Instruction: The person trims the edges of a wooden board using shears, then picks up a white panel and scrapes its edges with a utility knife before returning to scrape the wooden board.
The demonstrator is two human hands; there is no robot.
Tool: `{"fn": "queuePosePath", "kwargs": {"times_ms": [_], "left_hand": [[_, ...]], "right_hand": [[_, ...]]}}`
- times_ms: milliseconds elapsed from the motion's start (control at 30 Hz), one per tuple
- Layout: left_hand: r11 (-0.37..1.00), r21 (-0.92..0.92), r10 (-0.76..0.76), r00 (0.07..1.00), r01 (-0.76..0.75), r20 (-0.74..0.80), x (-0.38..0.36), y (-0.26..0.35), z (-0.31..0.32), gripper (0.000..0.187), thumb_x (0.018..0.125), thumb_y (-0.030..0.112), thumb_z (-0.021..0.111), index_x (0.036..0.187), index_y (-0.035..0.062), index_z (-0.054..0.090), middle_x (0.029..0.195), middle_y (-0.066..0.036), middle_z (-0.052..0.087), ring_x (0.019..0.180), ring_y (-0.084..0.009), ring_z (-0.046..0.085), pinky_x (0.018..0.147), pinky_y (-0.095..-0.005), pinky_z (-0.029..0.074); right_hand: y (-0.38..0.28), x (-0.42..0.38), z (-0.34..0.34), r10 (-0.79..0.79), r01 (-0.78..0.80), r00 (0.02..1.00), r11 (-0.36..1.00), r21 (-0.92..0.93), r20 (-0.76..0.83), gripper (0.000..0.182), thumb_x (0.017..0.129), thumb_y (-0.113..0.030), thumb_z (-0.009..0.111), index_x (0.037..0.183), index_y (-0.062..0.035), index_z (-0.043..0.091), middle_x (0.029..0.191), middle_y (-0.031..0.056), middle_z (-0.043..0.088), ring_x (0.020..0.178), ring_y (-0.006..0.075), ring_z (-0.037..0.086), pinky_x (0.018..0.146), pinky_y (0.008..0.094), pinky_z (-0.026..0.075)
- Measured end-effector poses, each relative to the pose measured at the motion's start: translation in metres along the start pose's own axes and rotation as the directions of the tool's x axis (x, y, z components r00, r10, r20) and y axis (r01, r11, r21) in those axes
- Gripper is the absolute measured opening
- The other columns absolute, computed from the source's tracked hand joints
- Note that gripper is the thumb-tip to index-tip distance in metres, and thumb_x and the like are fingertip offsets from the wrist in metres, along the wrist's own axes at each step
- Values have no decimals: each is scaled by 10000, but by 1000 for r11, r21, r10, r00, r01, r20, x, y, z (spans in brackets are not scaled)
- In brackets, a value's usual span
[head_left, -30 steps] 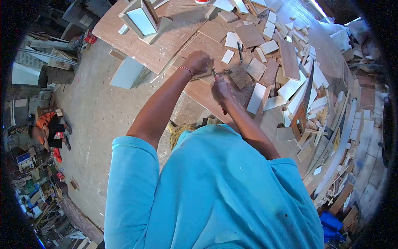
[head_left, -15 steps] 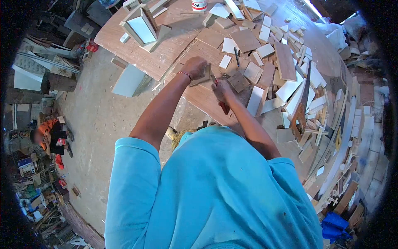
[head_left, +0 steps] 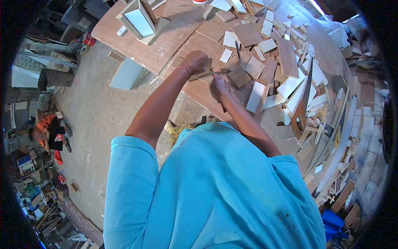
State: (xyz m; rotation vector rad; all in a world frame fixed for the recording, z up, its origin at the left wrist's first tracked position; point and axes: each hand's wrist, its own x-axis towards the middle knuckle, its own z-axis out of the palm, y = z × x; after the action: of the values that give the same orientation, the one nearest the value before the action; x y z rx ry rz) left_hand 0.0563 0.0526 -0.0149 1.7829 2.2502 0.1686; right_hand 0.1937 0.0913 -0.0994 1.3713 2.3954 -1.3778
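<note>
My left hand, with a braided band at the wrist, is closed at the edge of a small flat wooden piece on the worktable. In my right hand is a slim red-handled tool, its tip close to the wooden piece. My fingers cover most of the tool, so its exact kind is hidden. Just right of that hand lies a dark square wood block. A pencil-like dark stick lies among the offcuts beyond.
A handsaw lies at the right among heaped wood offcuts. A wooden frame with a pale panel stands at the table's far left. A white board leans below the edge. Another person sits at the far left.
My right hand has turned slightly, and less of the red handle shows below it. The left hand stays by the wooden piece. The view has tilted slightly downward.
</note>
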Motion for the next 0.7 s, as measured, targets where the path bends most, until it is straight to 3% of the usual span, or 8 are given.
{"fn": "queuePosePath", "kwargs": {"times_ms": [67, 200, 300, 367, 400, 500, 633, 700], "left_hand": [[1000, 6, 8, 1000, -8, -11, 1, -2, 4, 88, 548, 60, 535, 603, 10, 582, 665, -205, 553, 639, -339, 556, 587, -380, 458], [996, 31, 87, 990, -84, -109, 0, -5, 10, 97, 543, 80, 547, 609, 19, 583, 663, -196, 556, 642, -333, 557, 581, -379, 459], [996, 35, 89, 989, -85, -121, -2, -4, 17, 101, 529, 86, 557, 605, 26, 584, 643, -190, 553, 646, -327, 558, 581, -379, 460], [993, 64, 107, 988, -101, -113, -3, -4, 20, 105, 525, 90, 561, 605, 28, 585, 642, -188, 554, 647, -326, 559, 582, -379, 461], [990, 85, 124, 987, -115, -105, -2, -5, 17, 109, 520, 93, 565, 605, 29, 586, 641, -185, 554, 649, -325, 560, 583, -379, 462], [995, 73, 73, 996, -70, -46, 2, -5, 12, 105, 519, 83, 559, 604, 27, 585, 658, -185, 561, 650, -327, 560, 584, -380, 462], [998, 55, 26, 999, -24, -39, 4, -4, 6, 108, 522, 75, 551, 606, 15, 583, 673, -190, 563, 650, -333, 559, 581, -381, 460], [999, 43, 19, 1000, -19, -5, 5, -5, 6, 114, 524, 65, 540, 609, 4, 584, 676, -197, 562, 649, -334, 558, 579, -381, 457]], "right_hand": [[-11, -2, -5, 62, -61, 998, 987, -146, 1, 357, 815, -325, 307, 951, -55, 495, 953, 187, 536, 900, 348, 509, 728, 408, 410], [-21, 6, -7, -38, 48, 999, 954, -297, 38, 301, 808, -298, 357, 926, -60, 499, 947, 187, 535, 882, 356, 511, 702, 402, 415], [-1, 26, 1, 107, -102, 987, 994, 45, -121, 242, 781, -239, 433, 907, -44, 504, 878, 200, 552, 806, 379, 528, 654, 415, 426], [11, 27, -19, -214, 206, 963, 976, 65, 162, 225, 750, -197, 473, 885, -23, 516, 804, 196, 568, 730, 363, 554, 618, 416, 438], [-6, 10, -39, -4, -42, 944, 990, 132, 329, 224, 739, -201, 477, 864, -19, 512, 745, 196, 568, 689, 352, 561, 606, 415, 437], [7, 16, -17, -152, 178, 970, 975, -134, 187, 229, 790, -221, 438, 760, 5, 464, 543, 109, 490, 384, 212, 496, 334, 355, 402], [-25, -36, -38, -147, 153, 986, 986, -66, 85, 211, 786, -202, 421, 773, 3, 465, 580, 141, 499, 390, 234, 506, 319, 338, 389], [-42, -53, -47, 19, -7, 994, 994, -108, 111, 290, 817, -254, 358, 831, 2, 493, 708, 196, 543, 572, 322, 563, 467, 389, 447]]}}
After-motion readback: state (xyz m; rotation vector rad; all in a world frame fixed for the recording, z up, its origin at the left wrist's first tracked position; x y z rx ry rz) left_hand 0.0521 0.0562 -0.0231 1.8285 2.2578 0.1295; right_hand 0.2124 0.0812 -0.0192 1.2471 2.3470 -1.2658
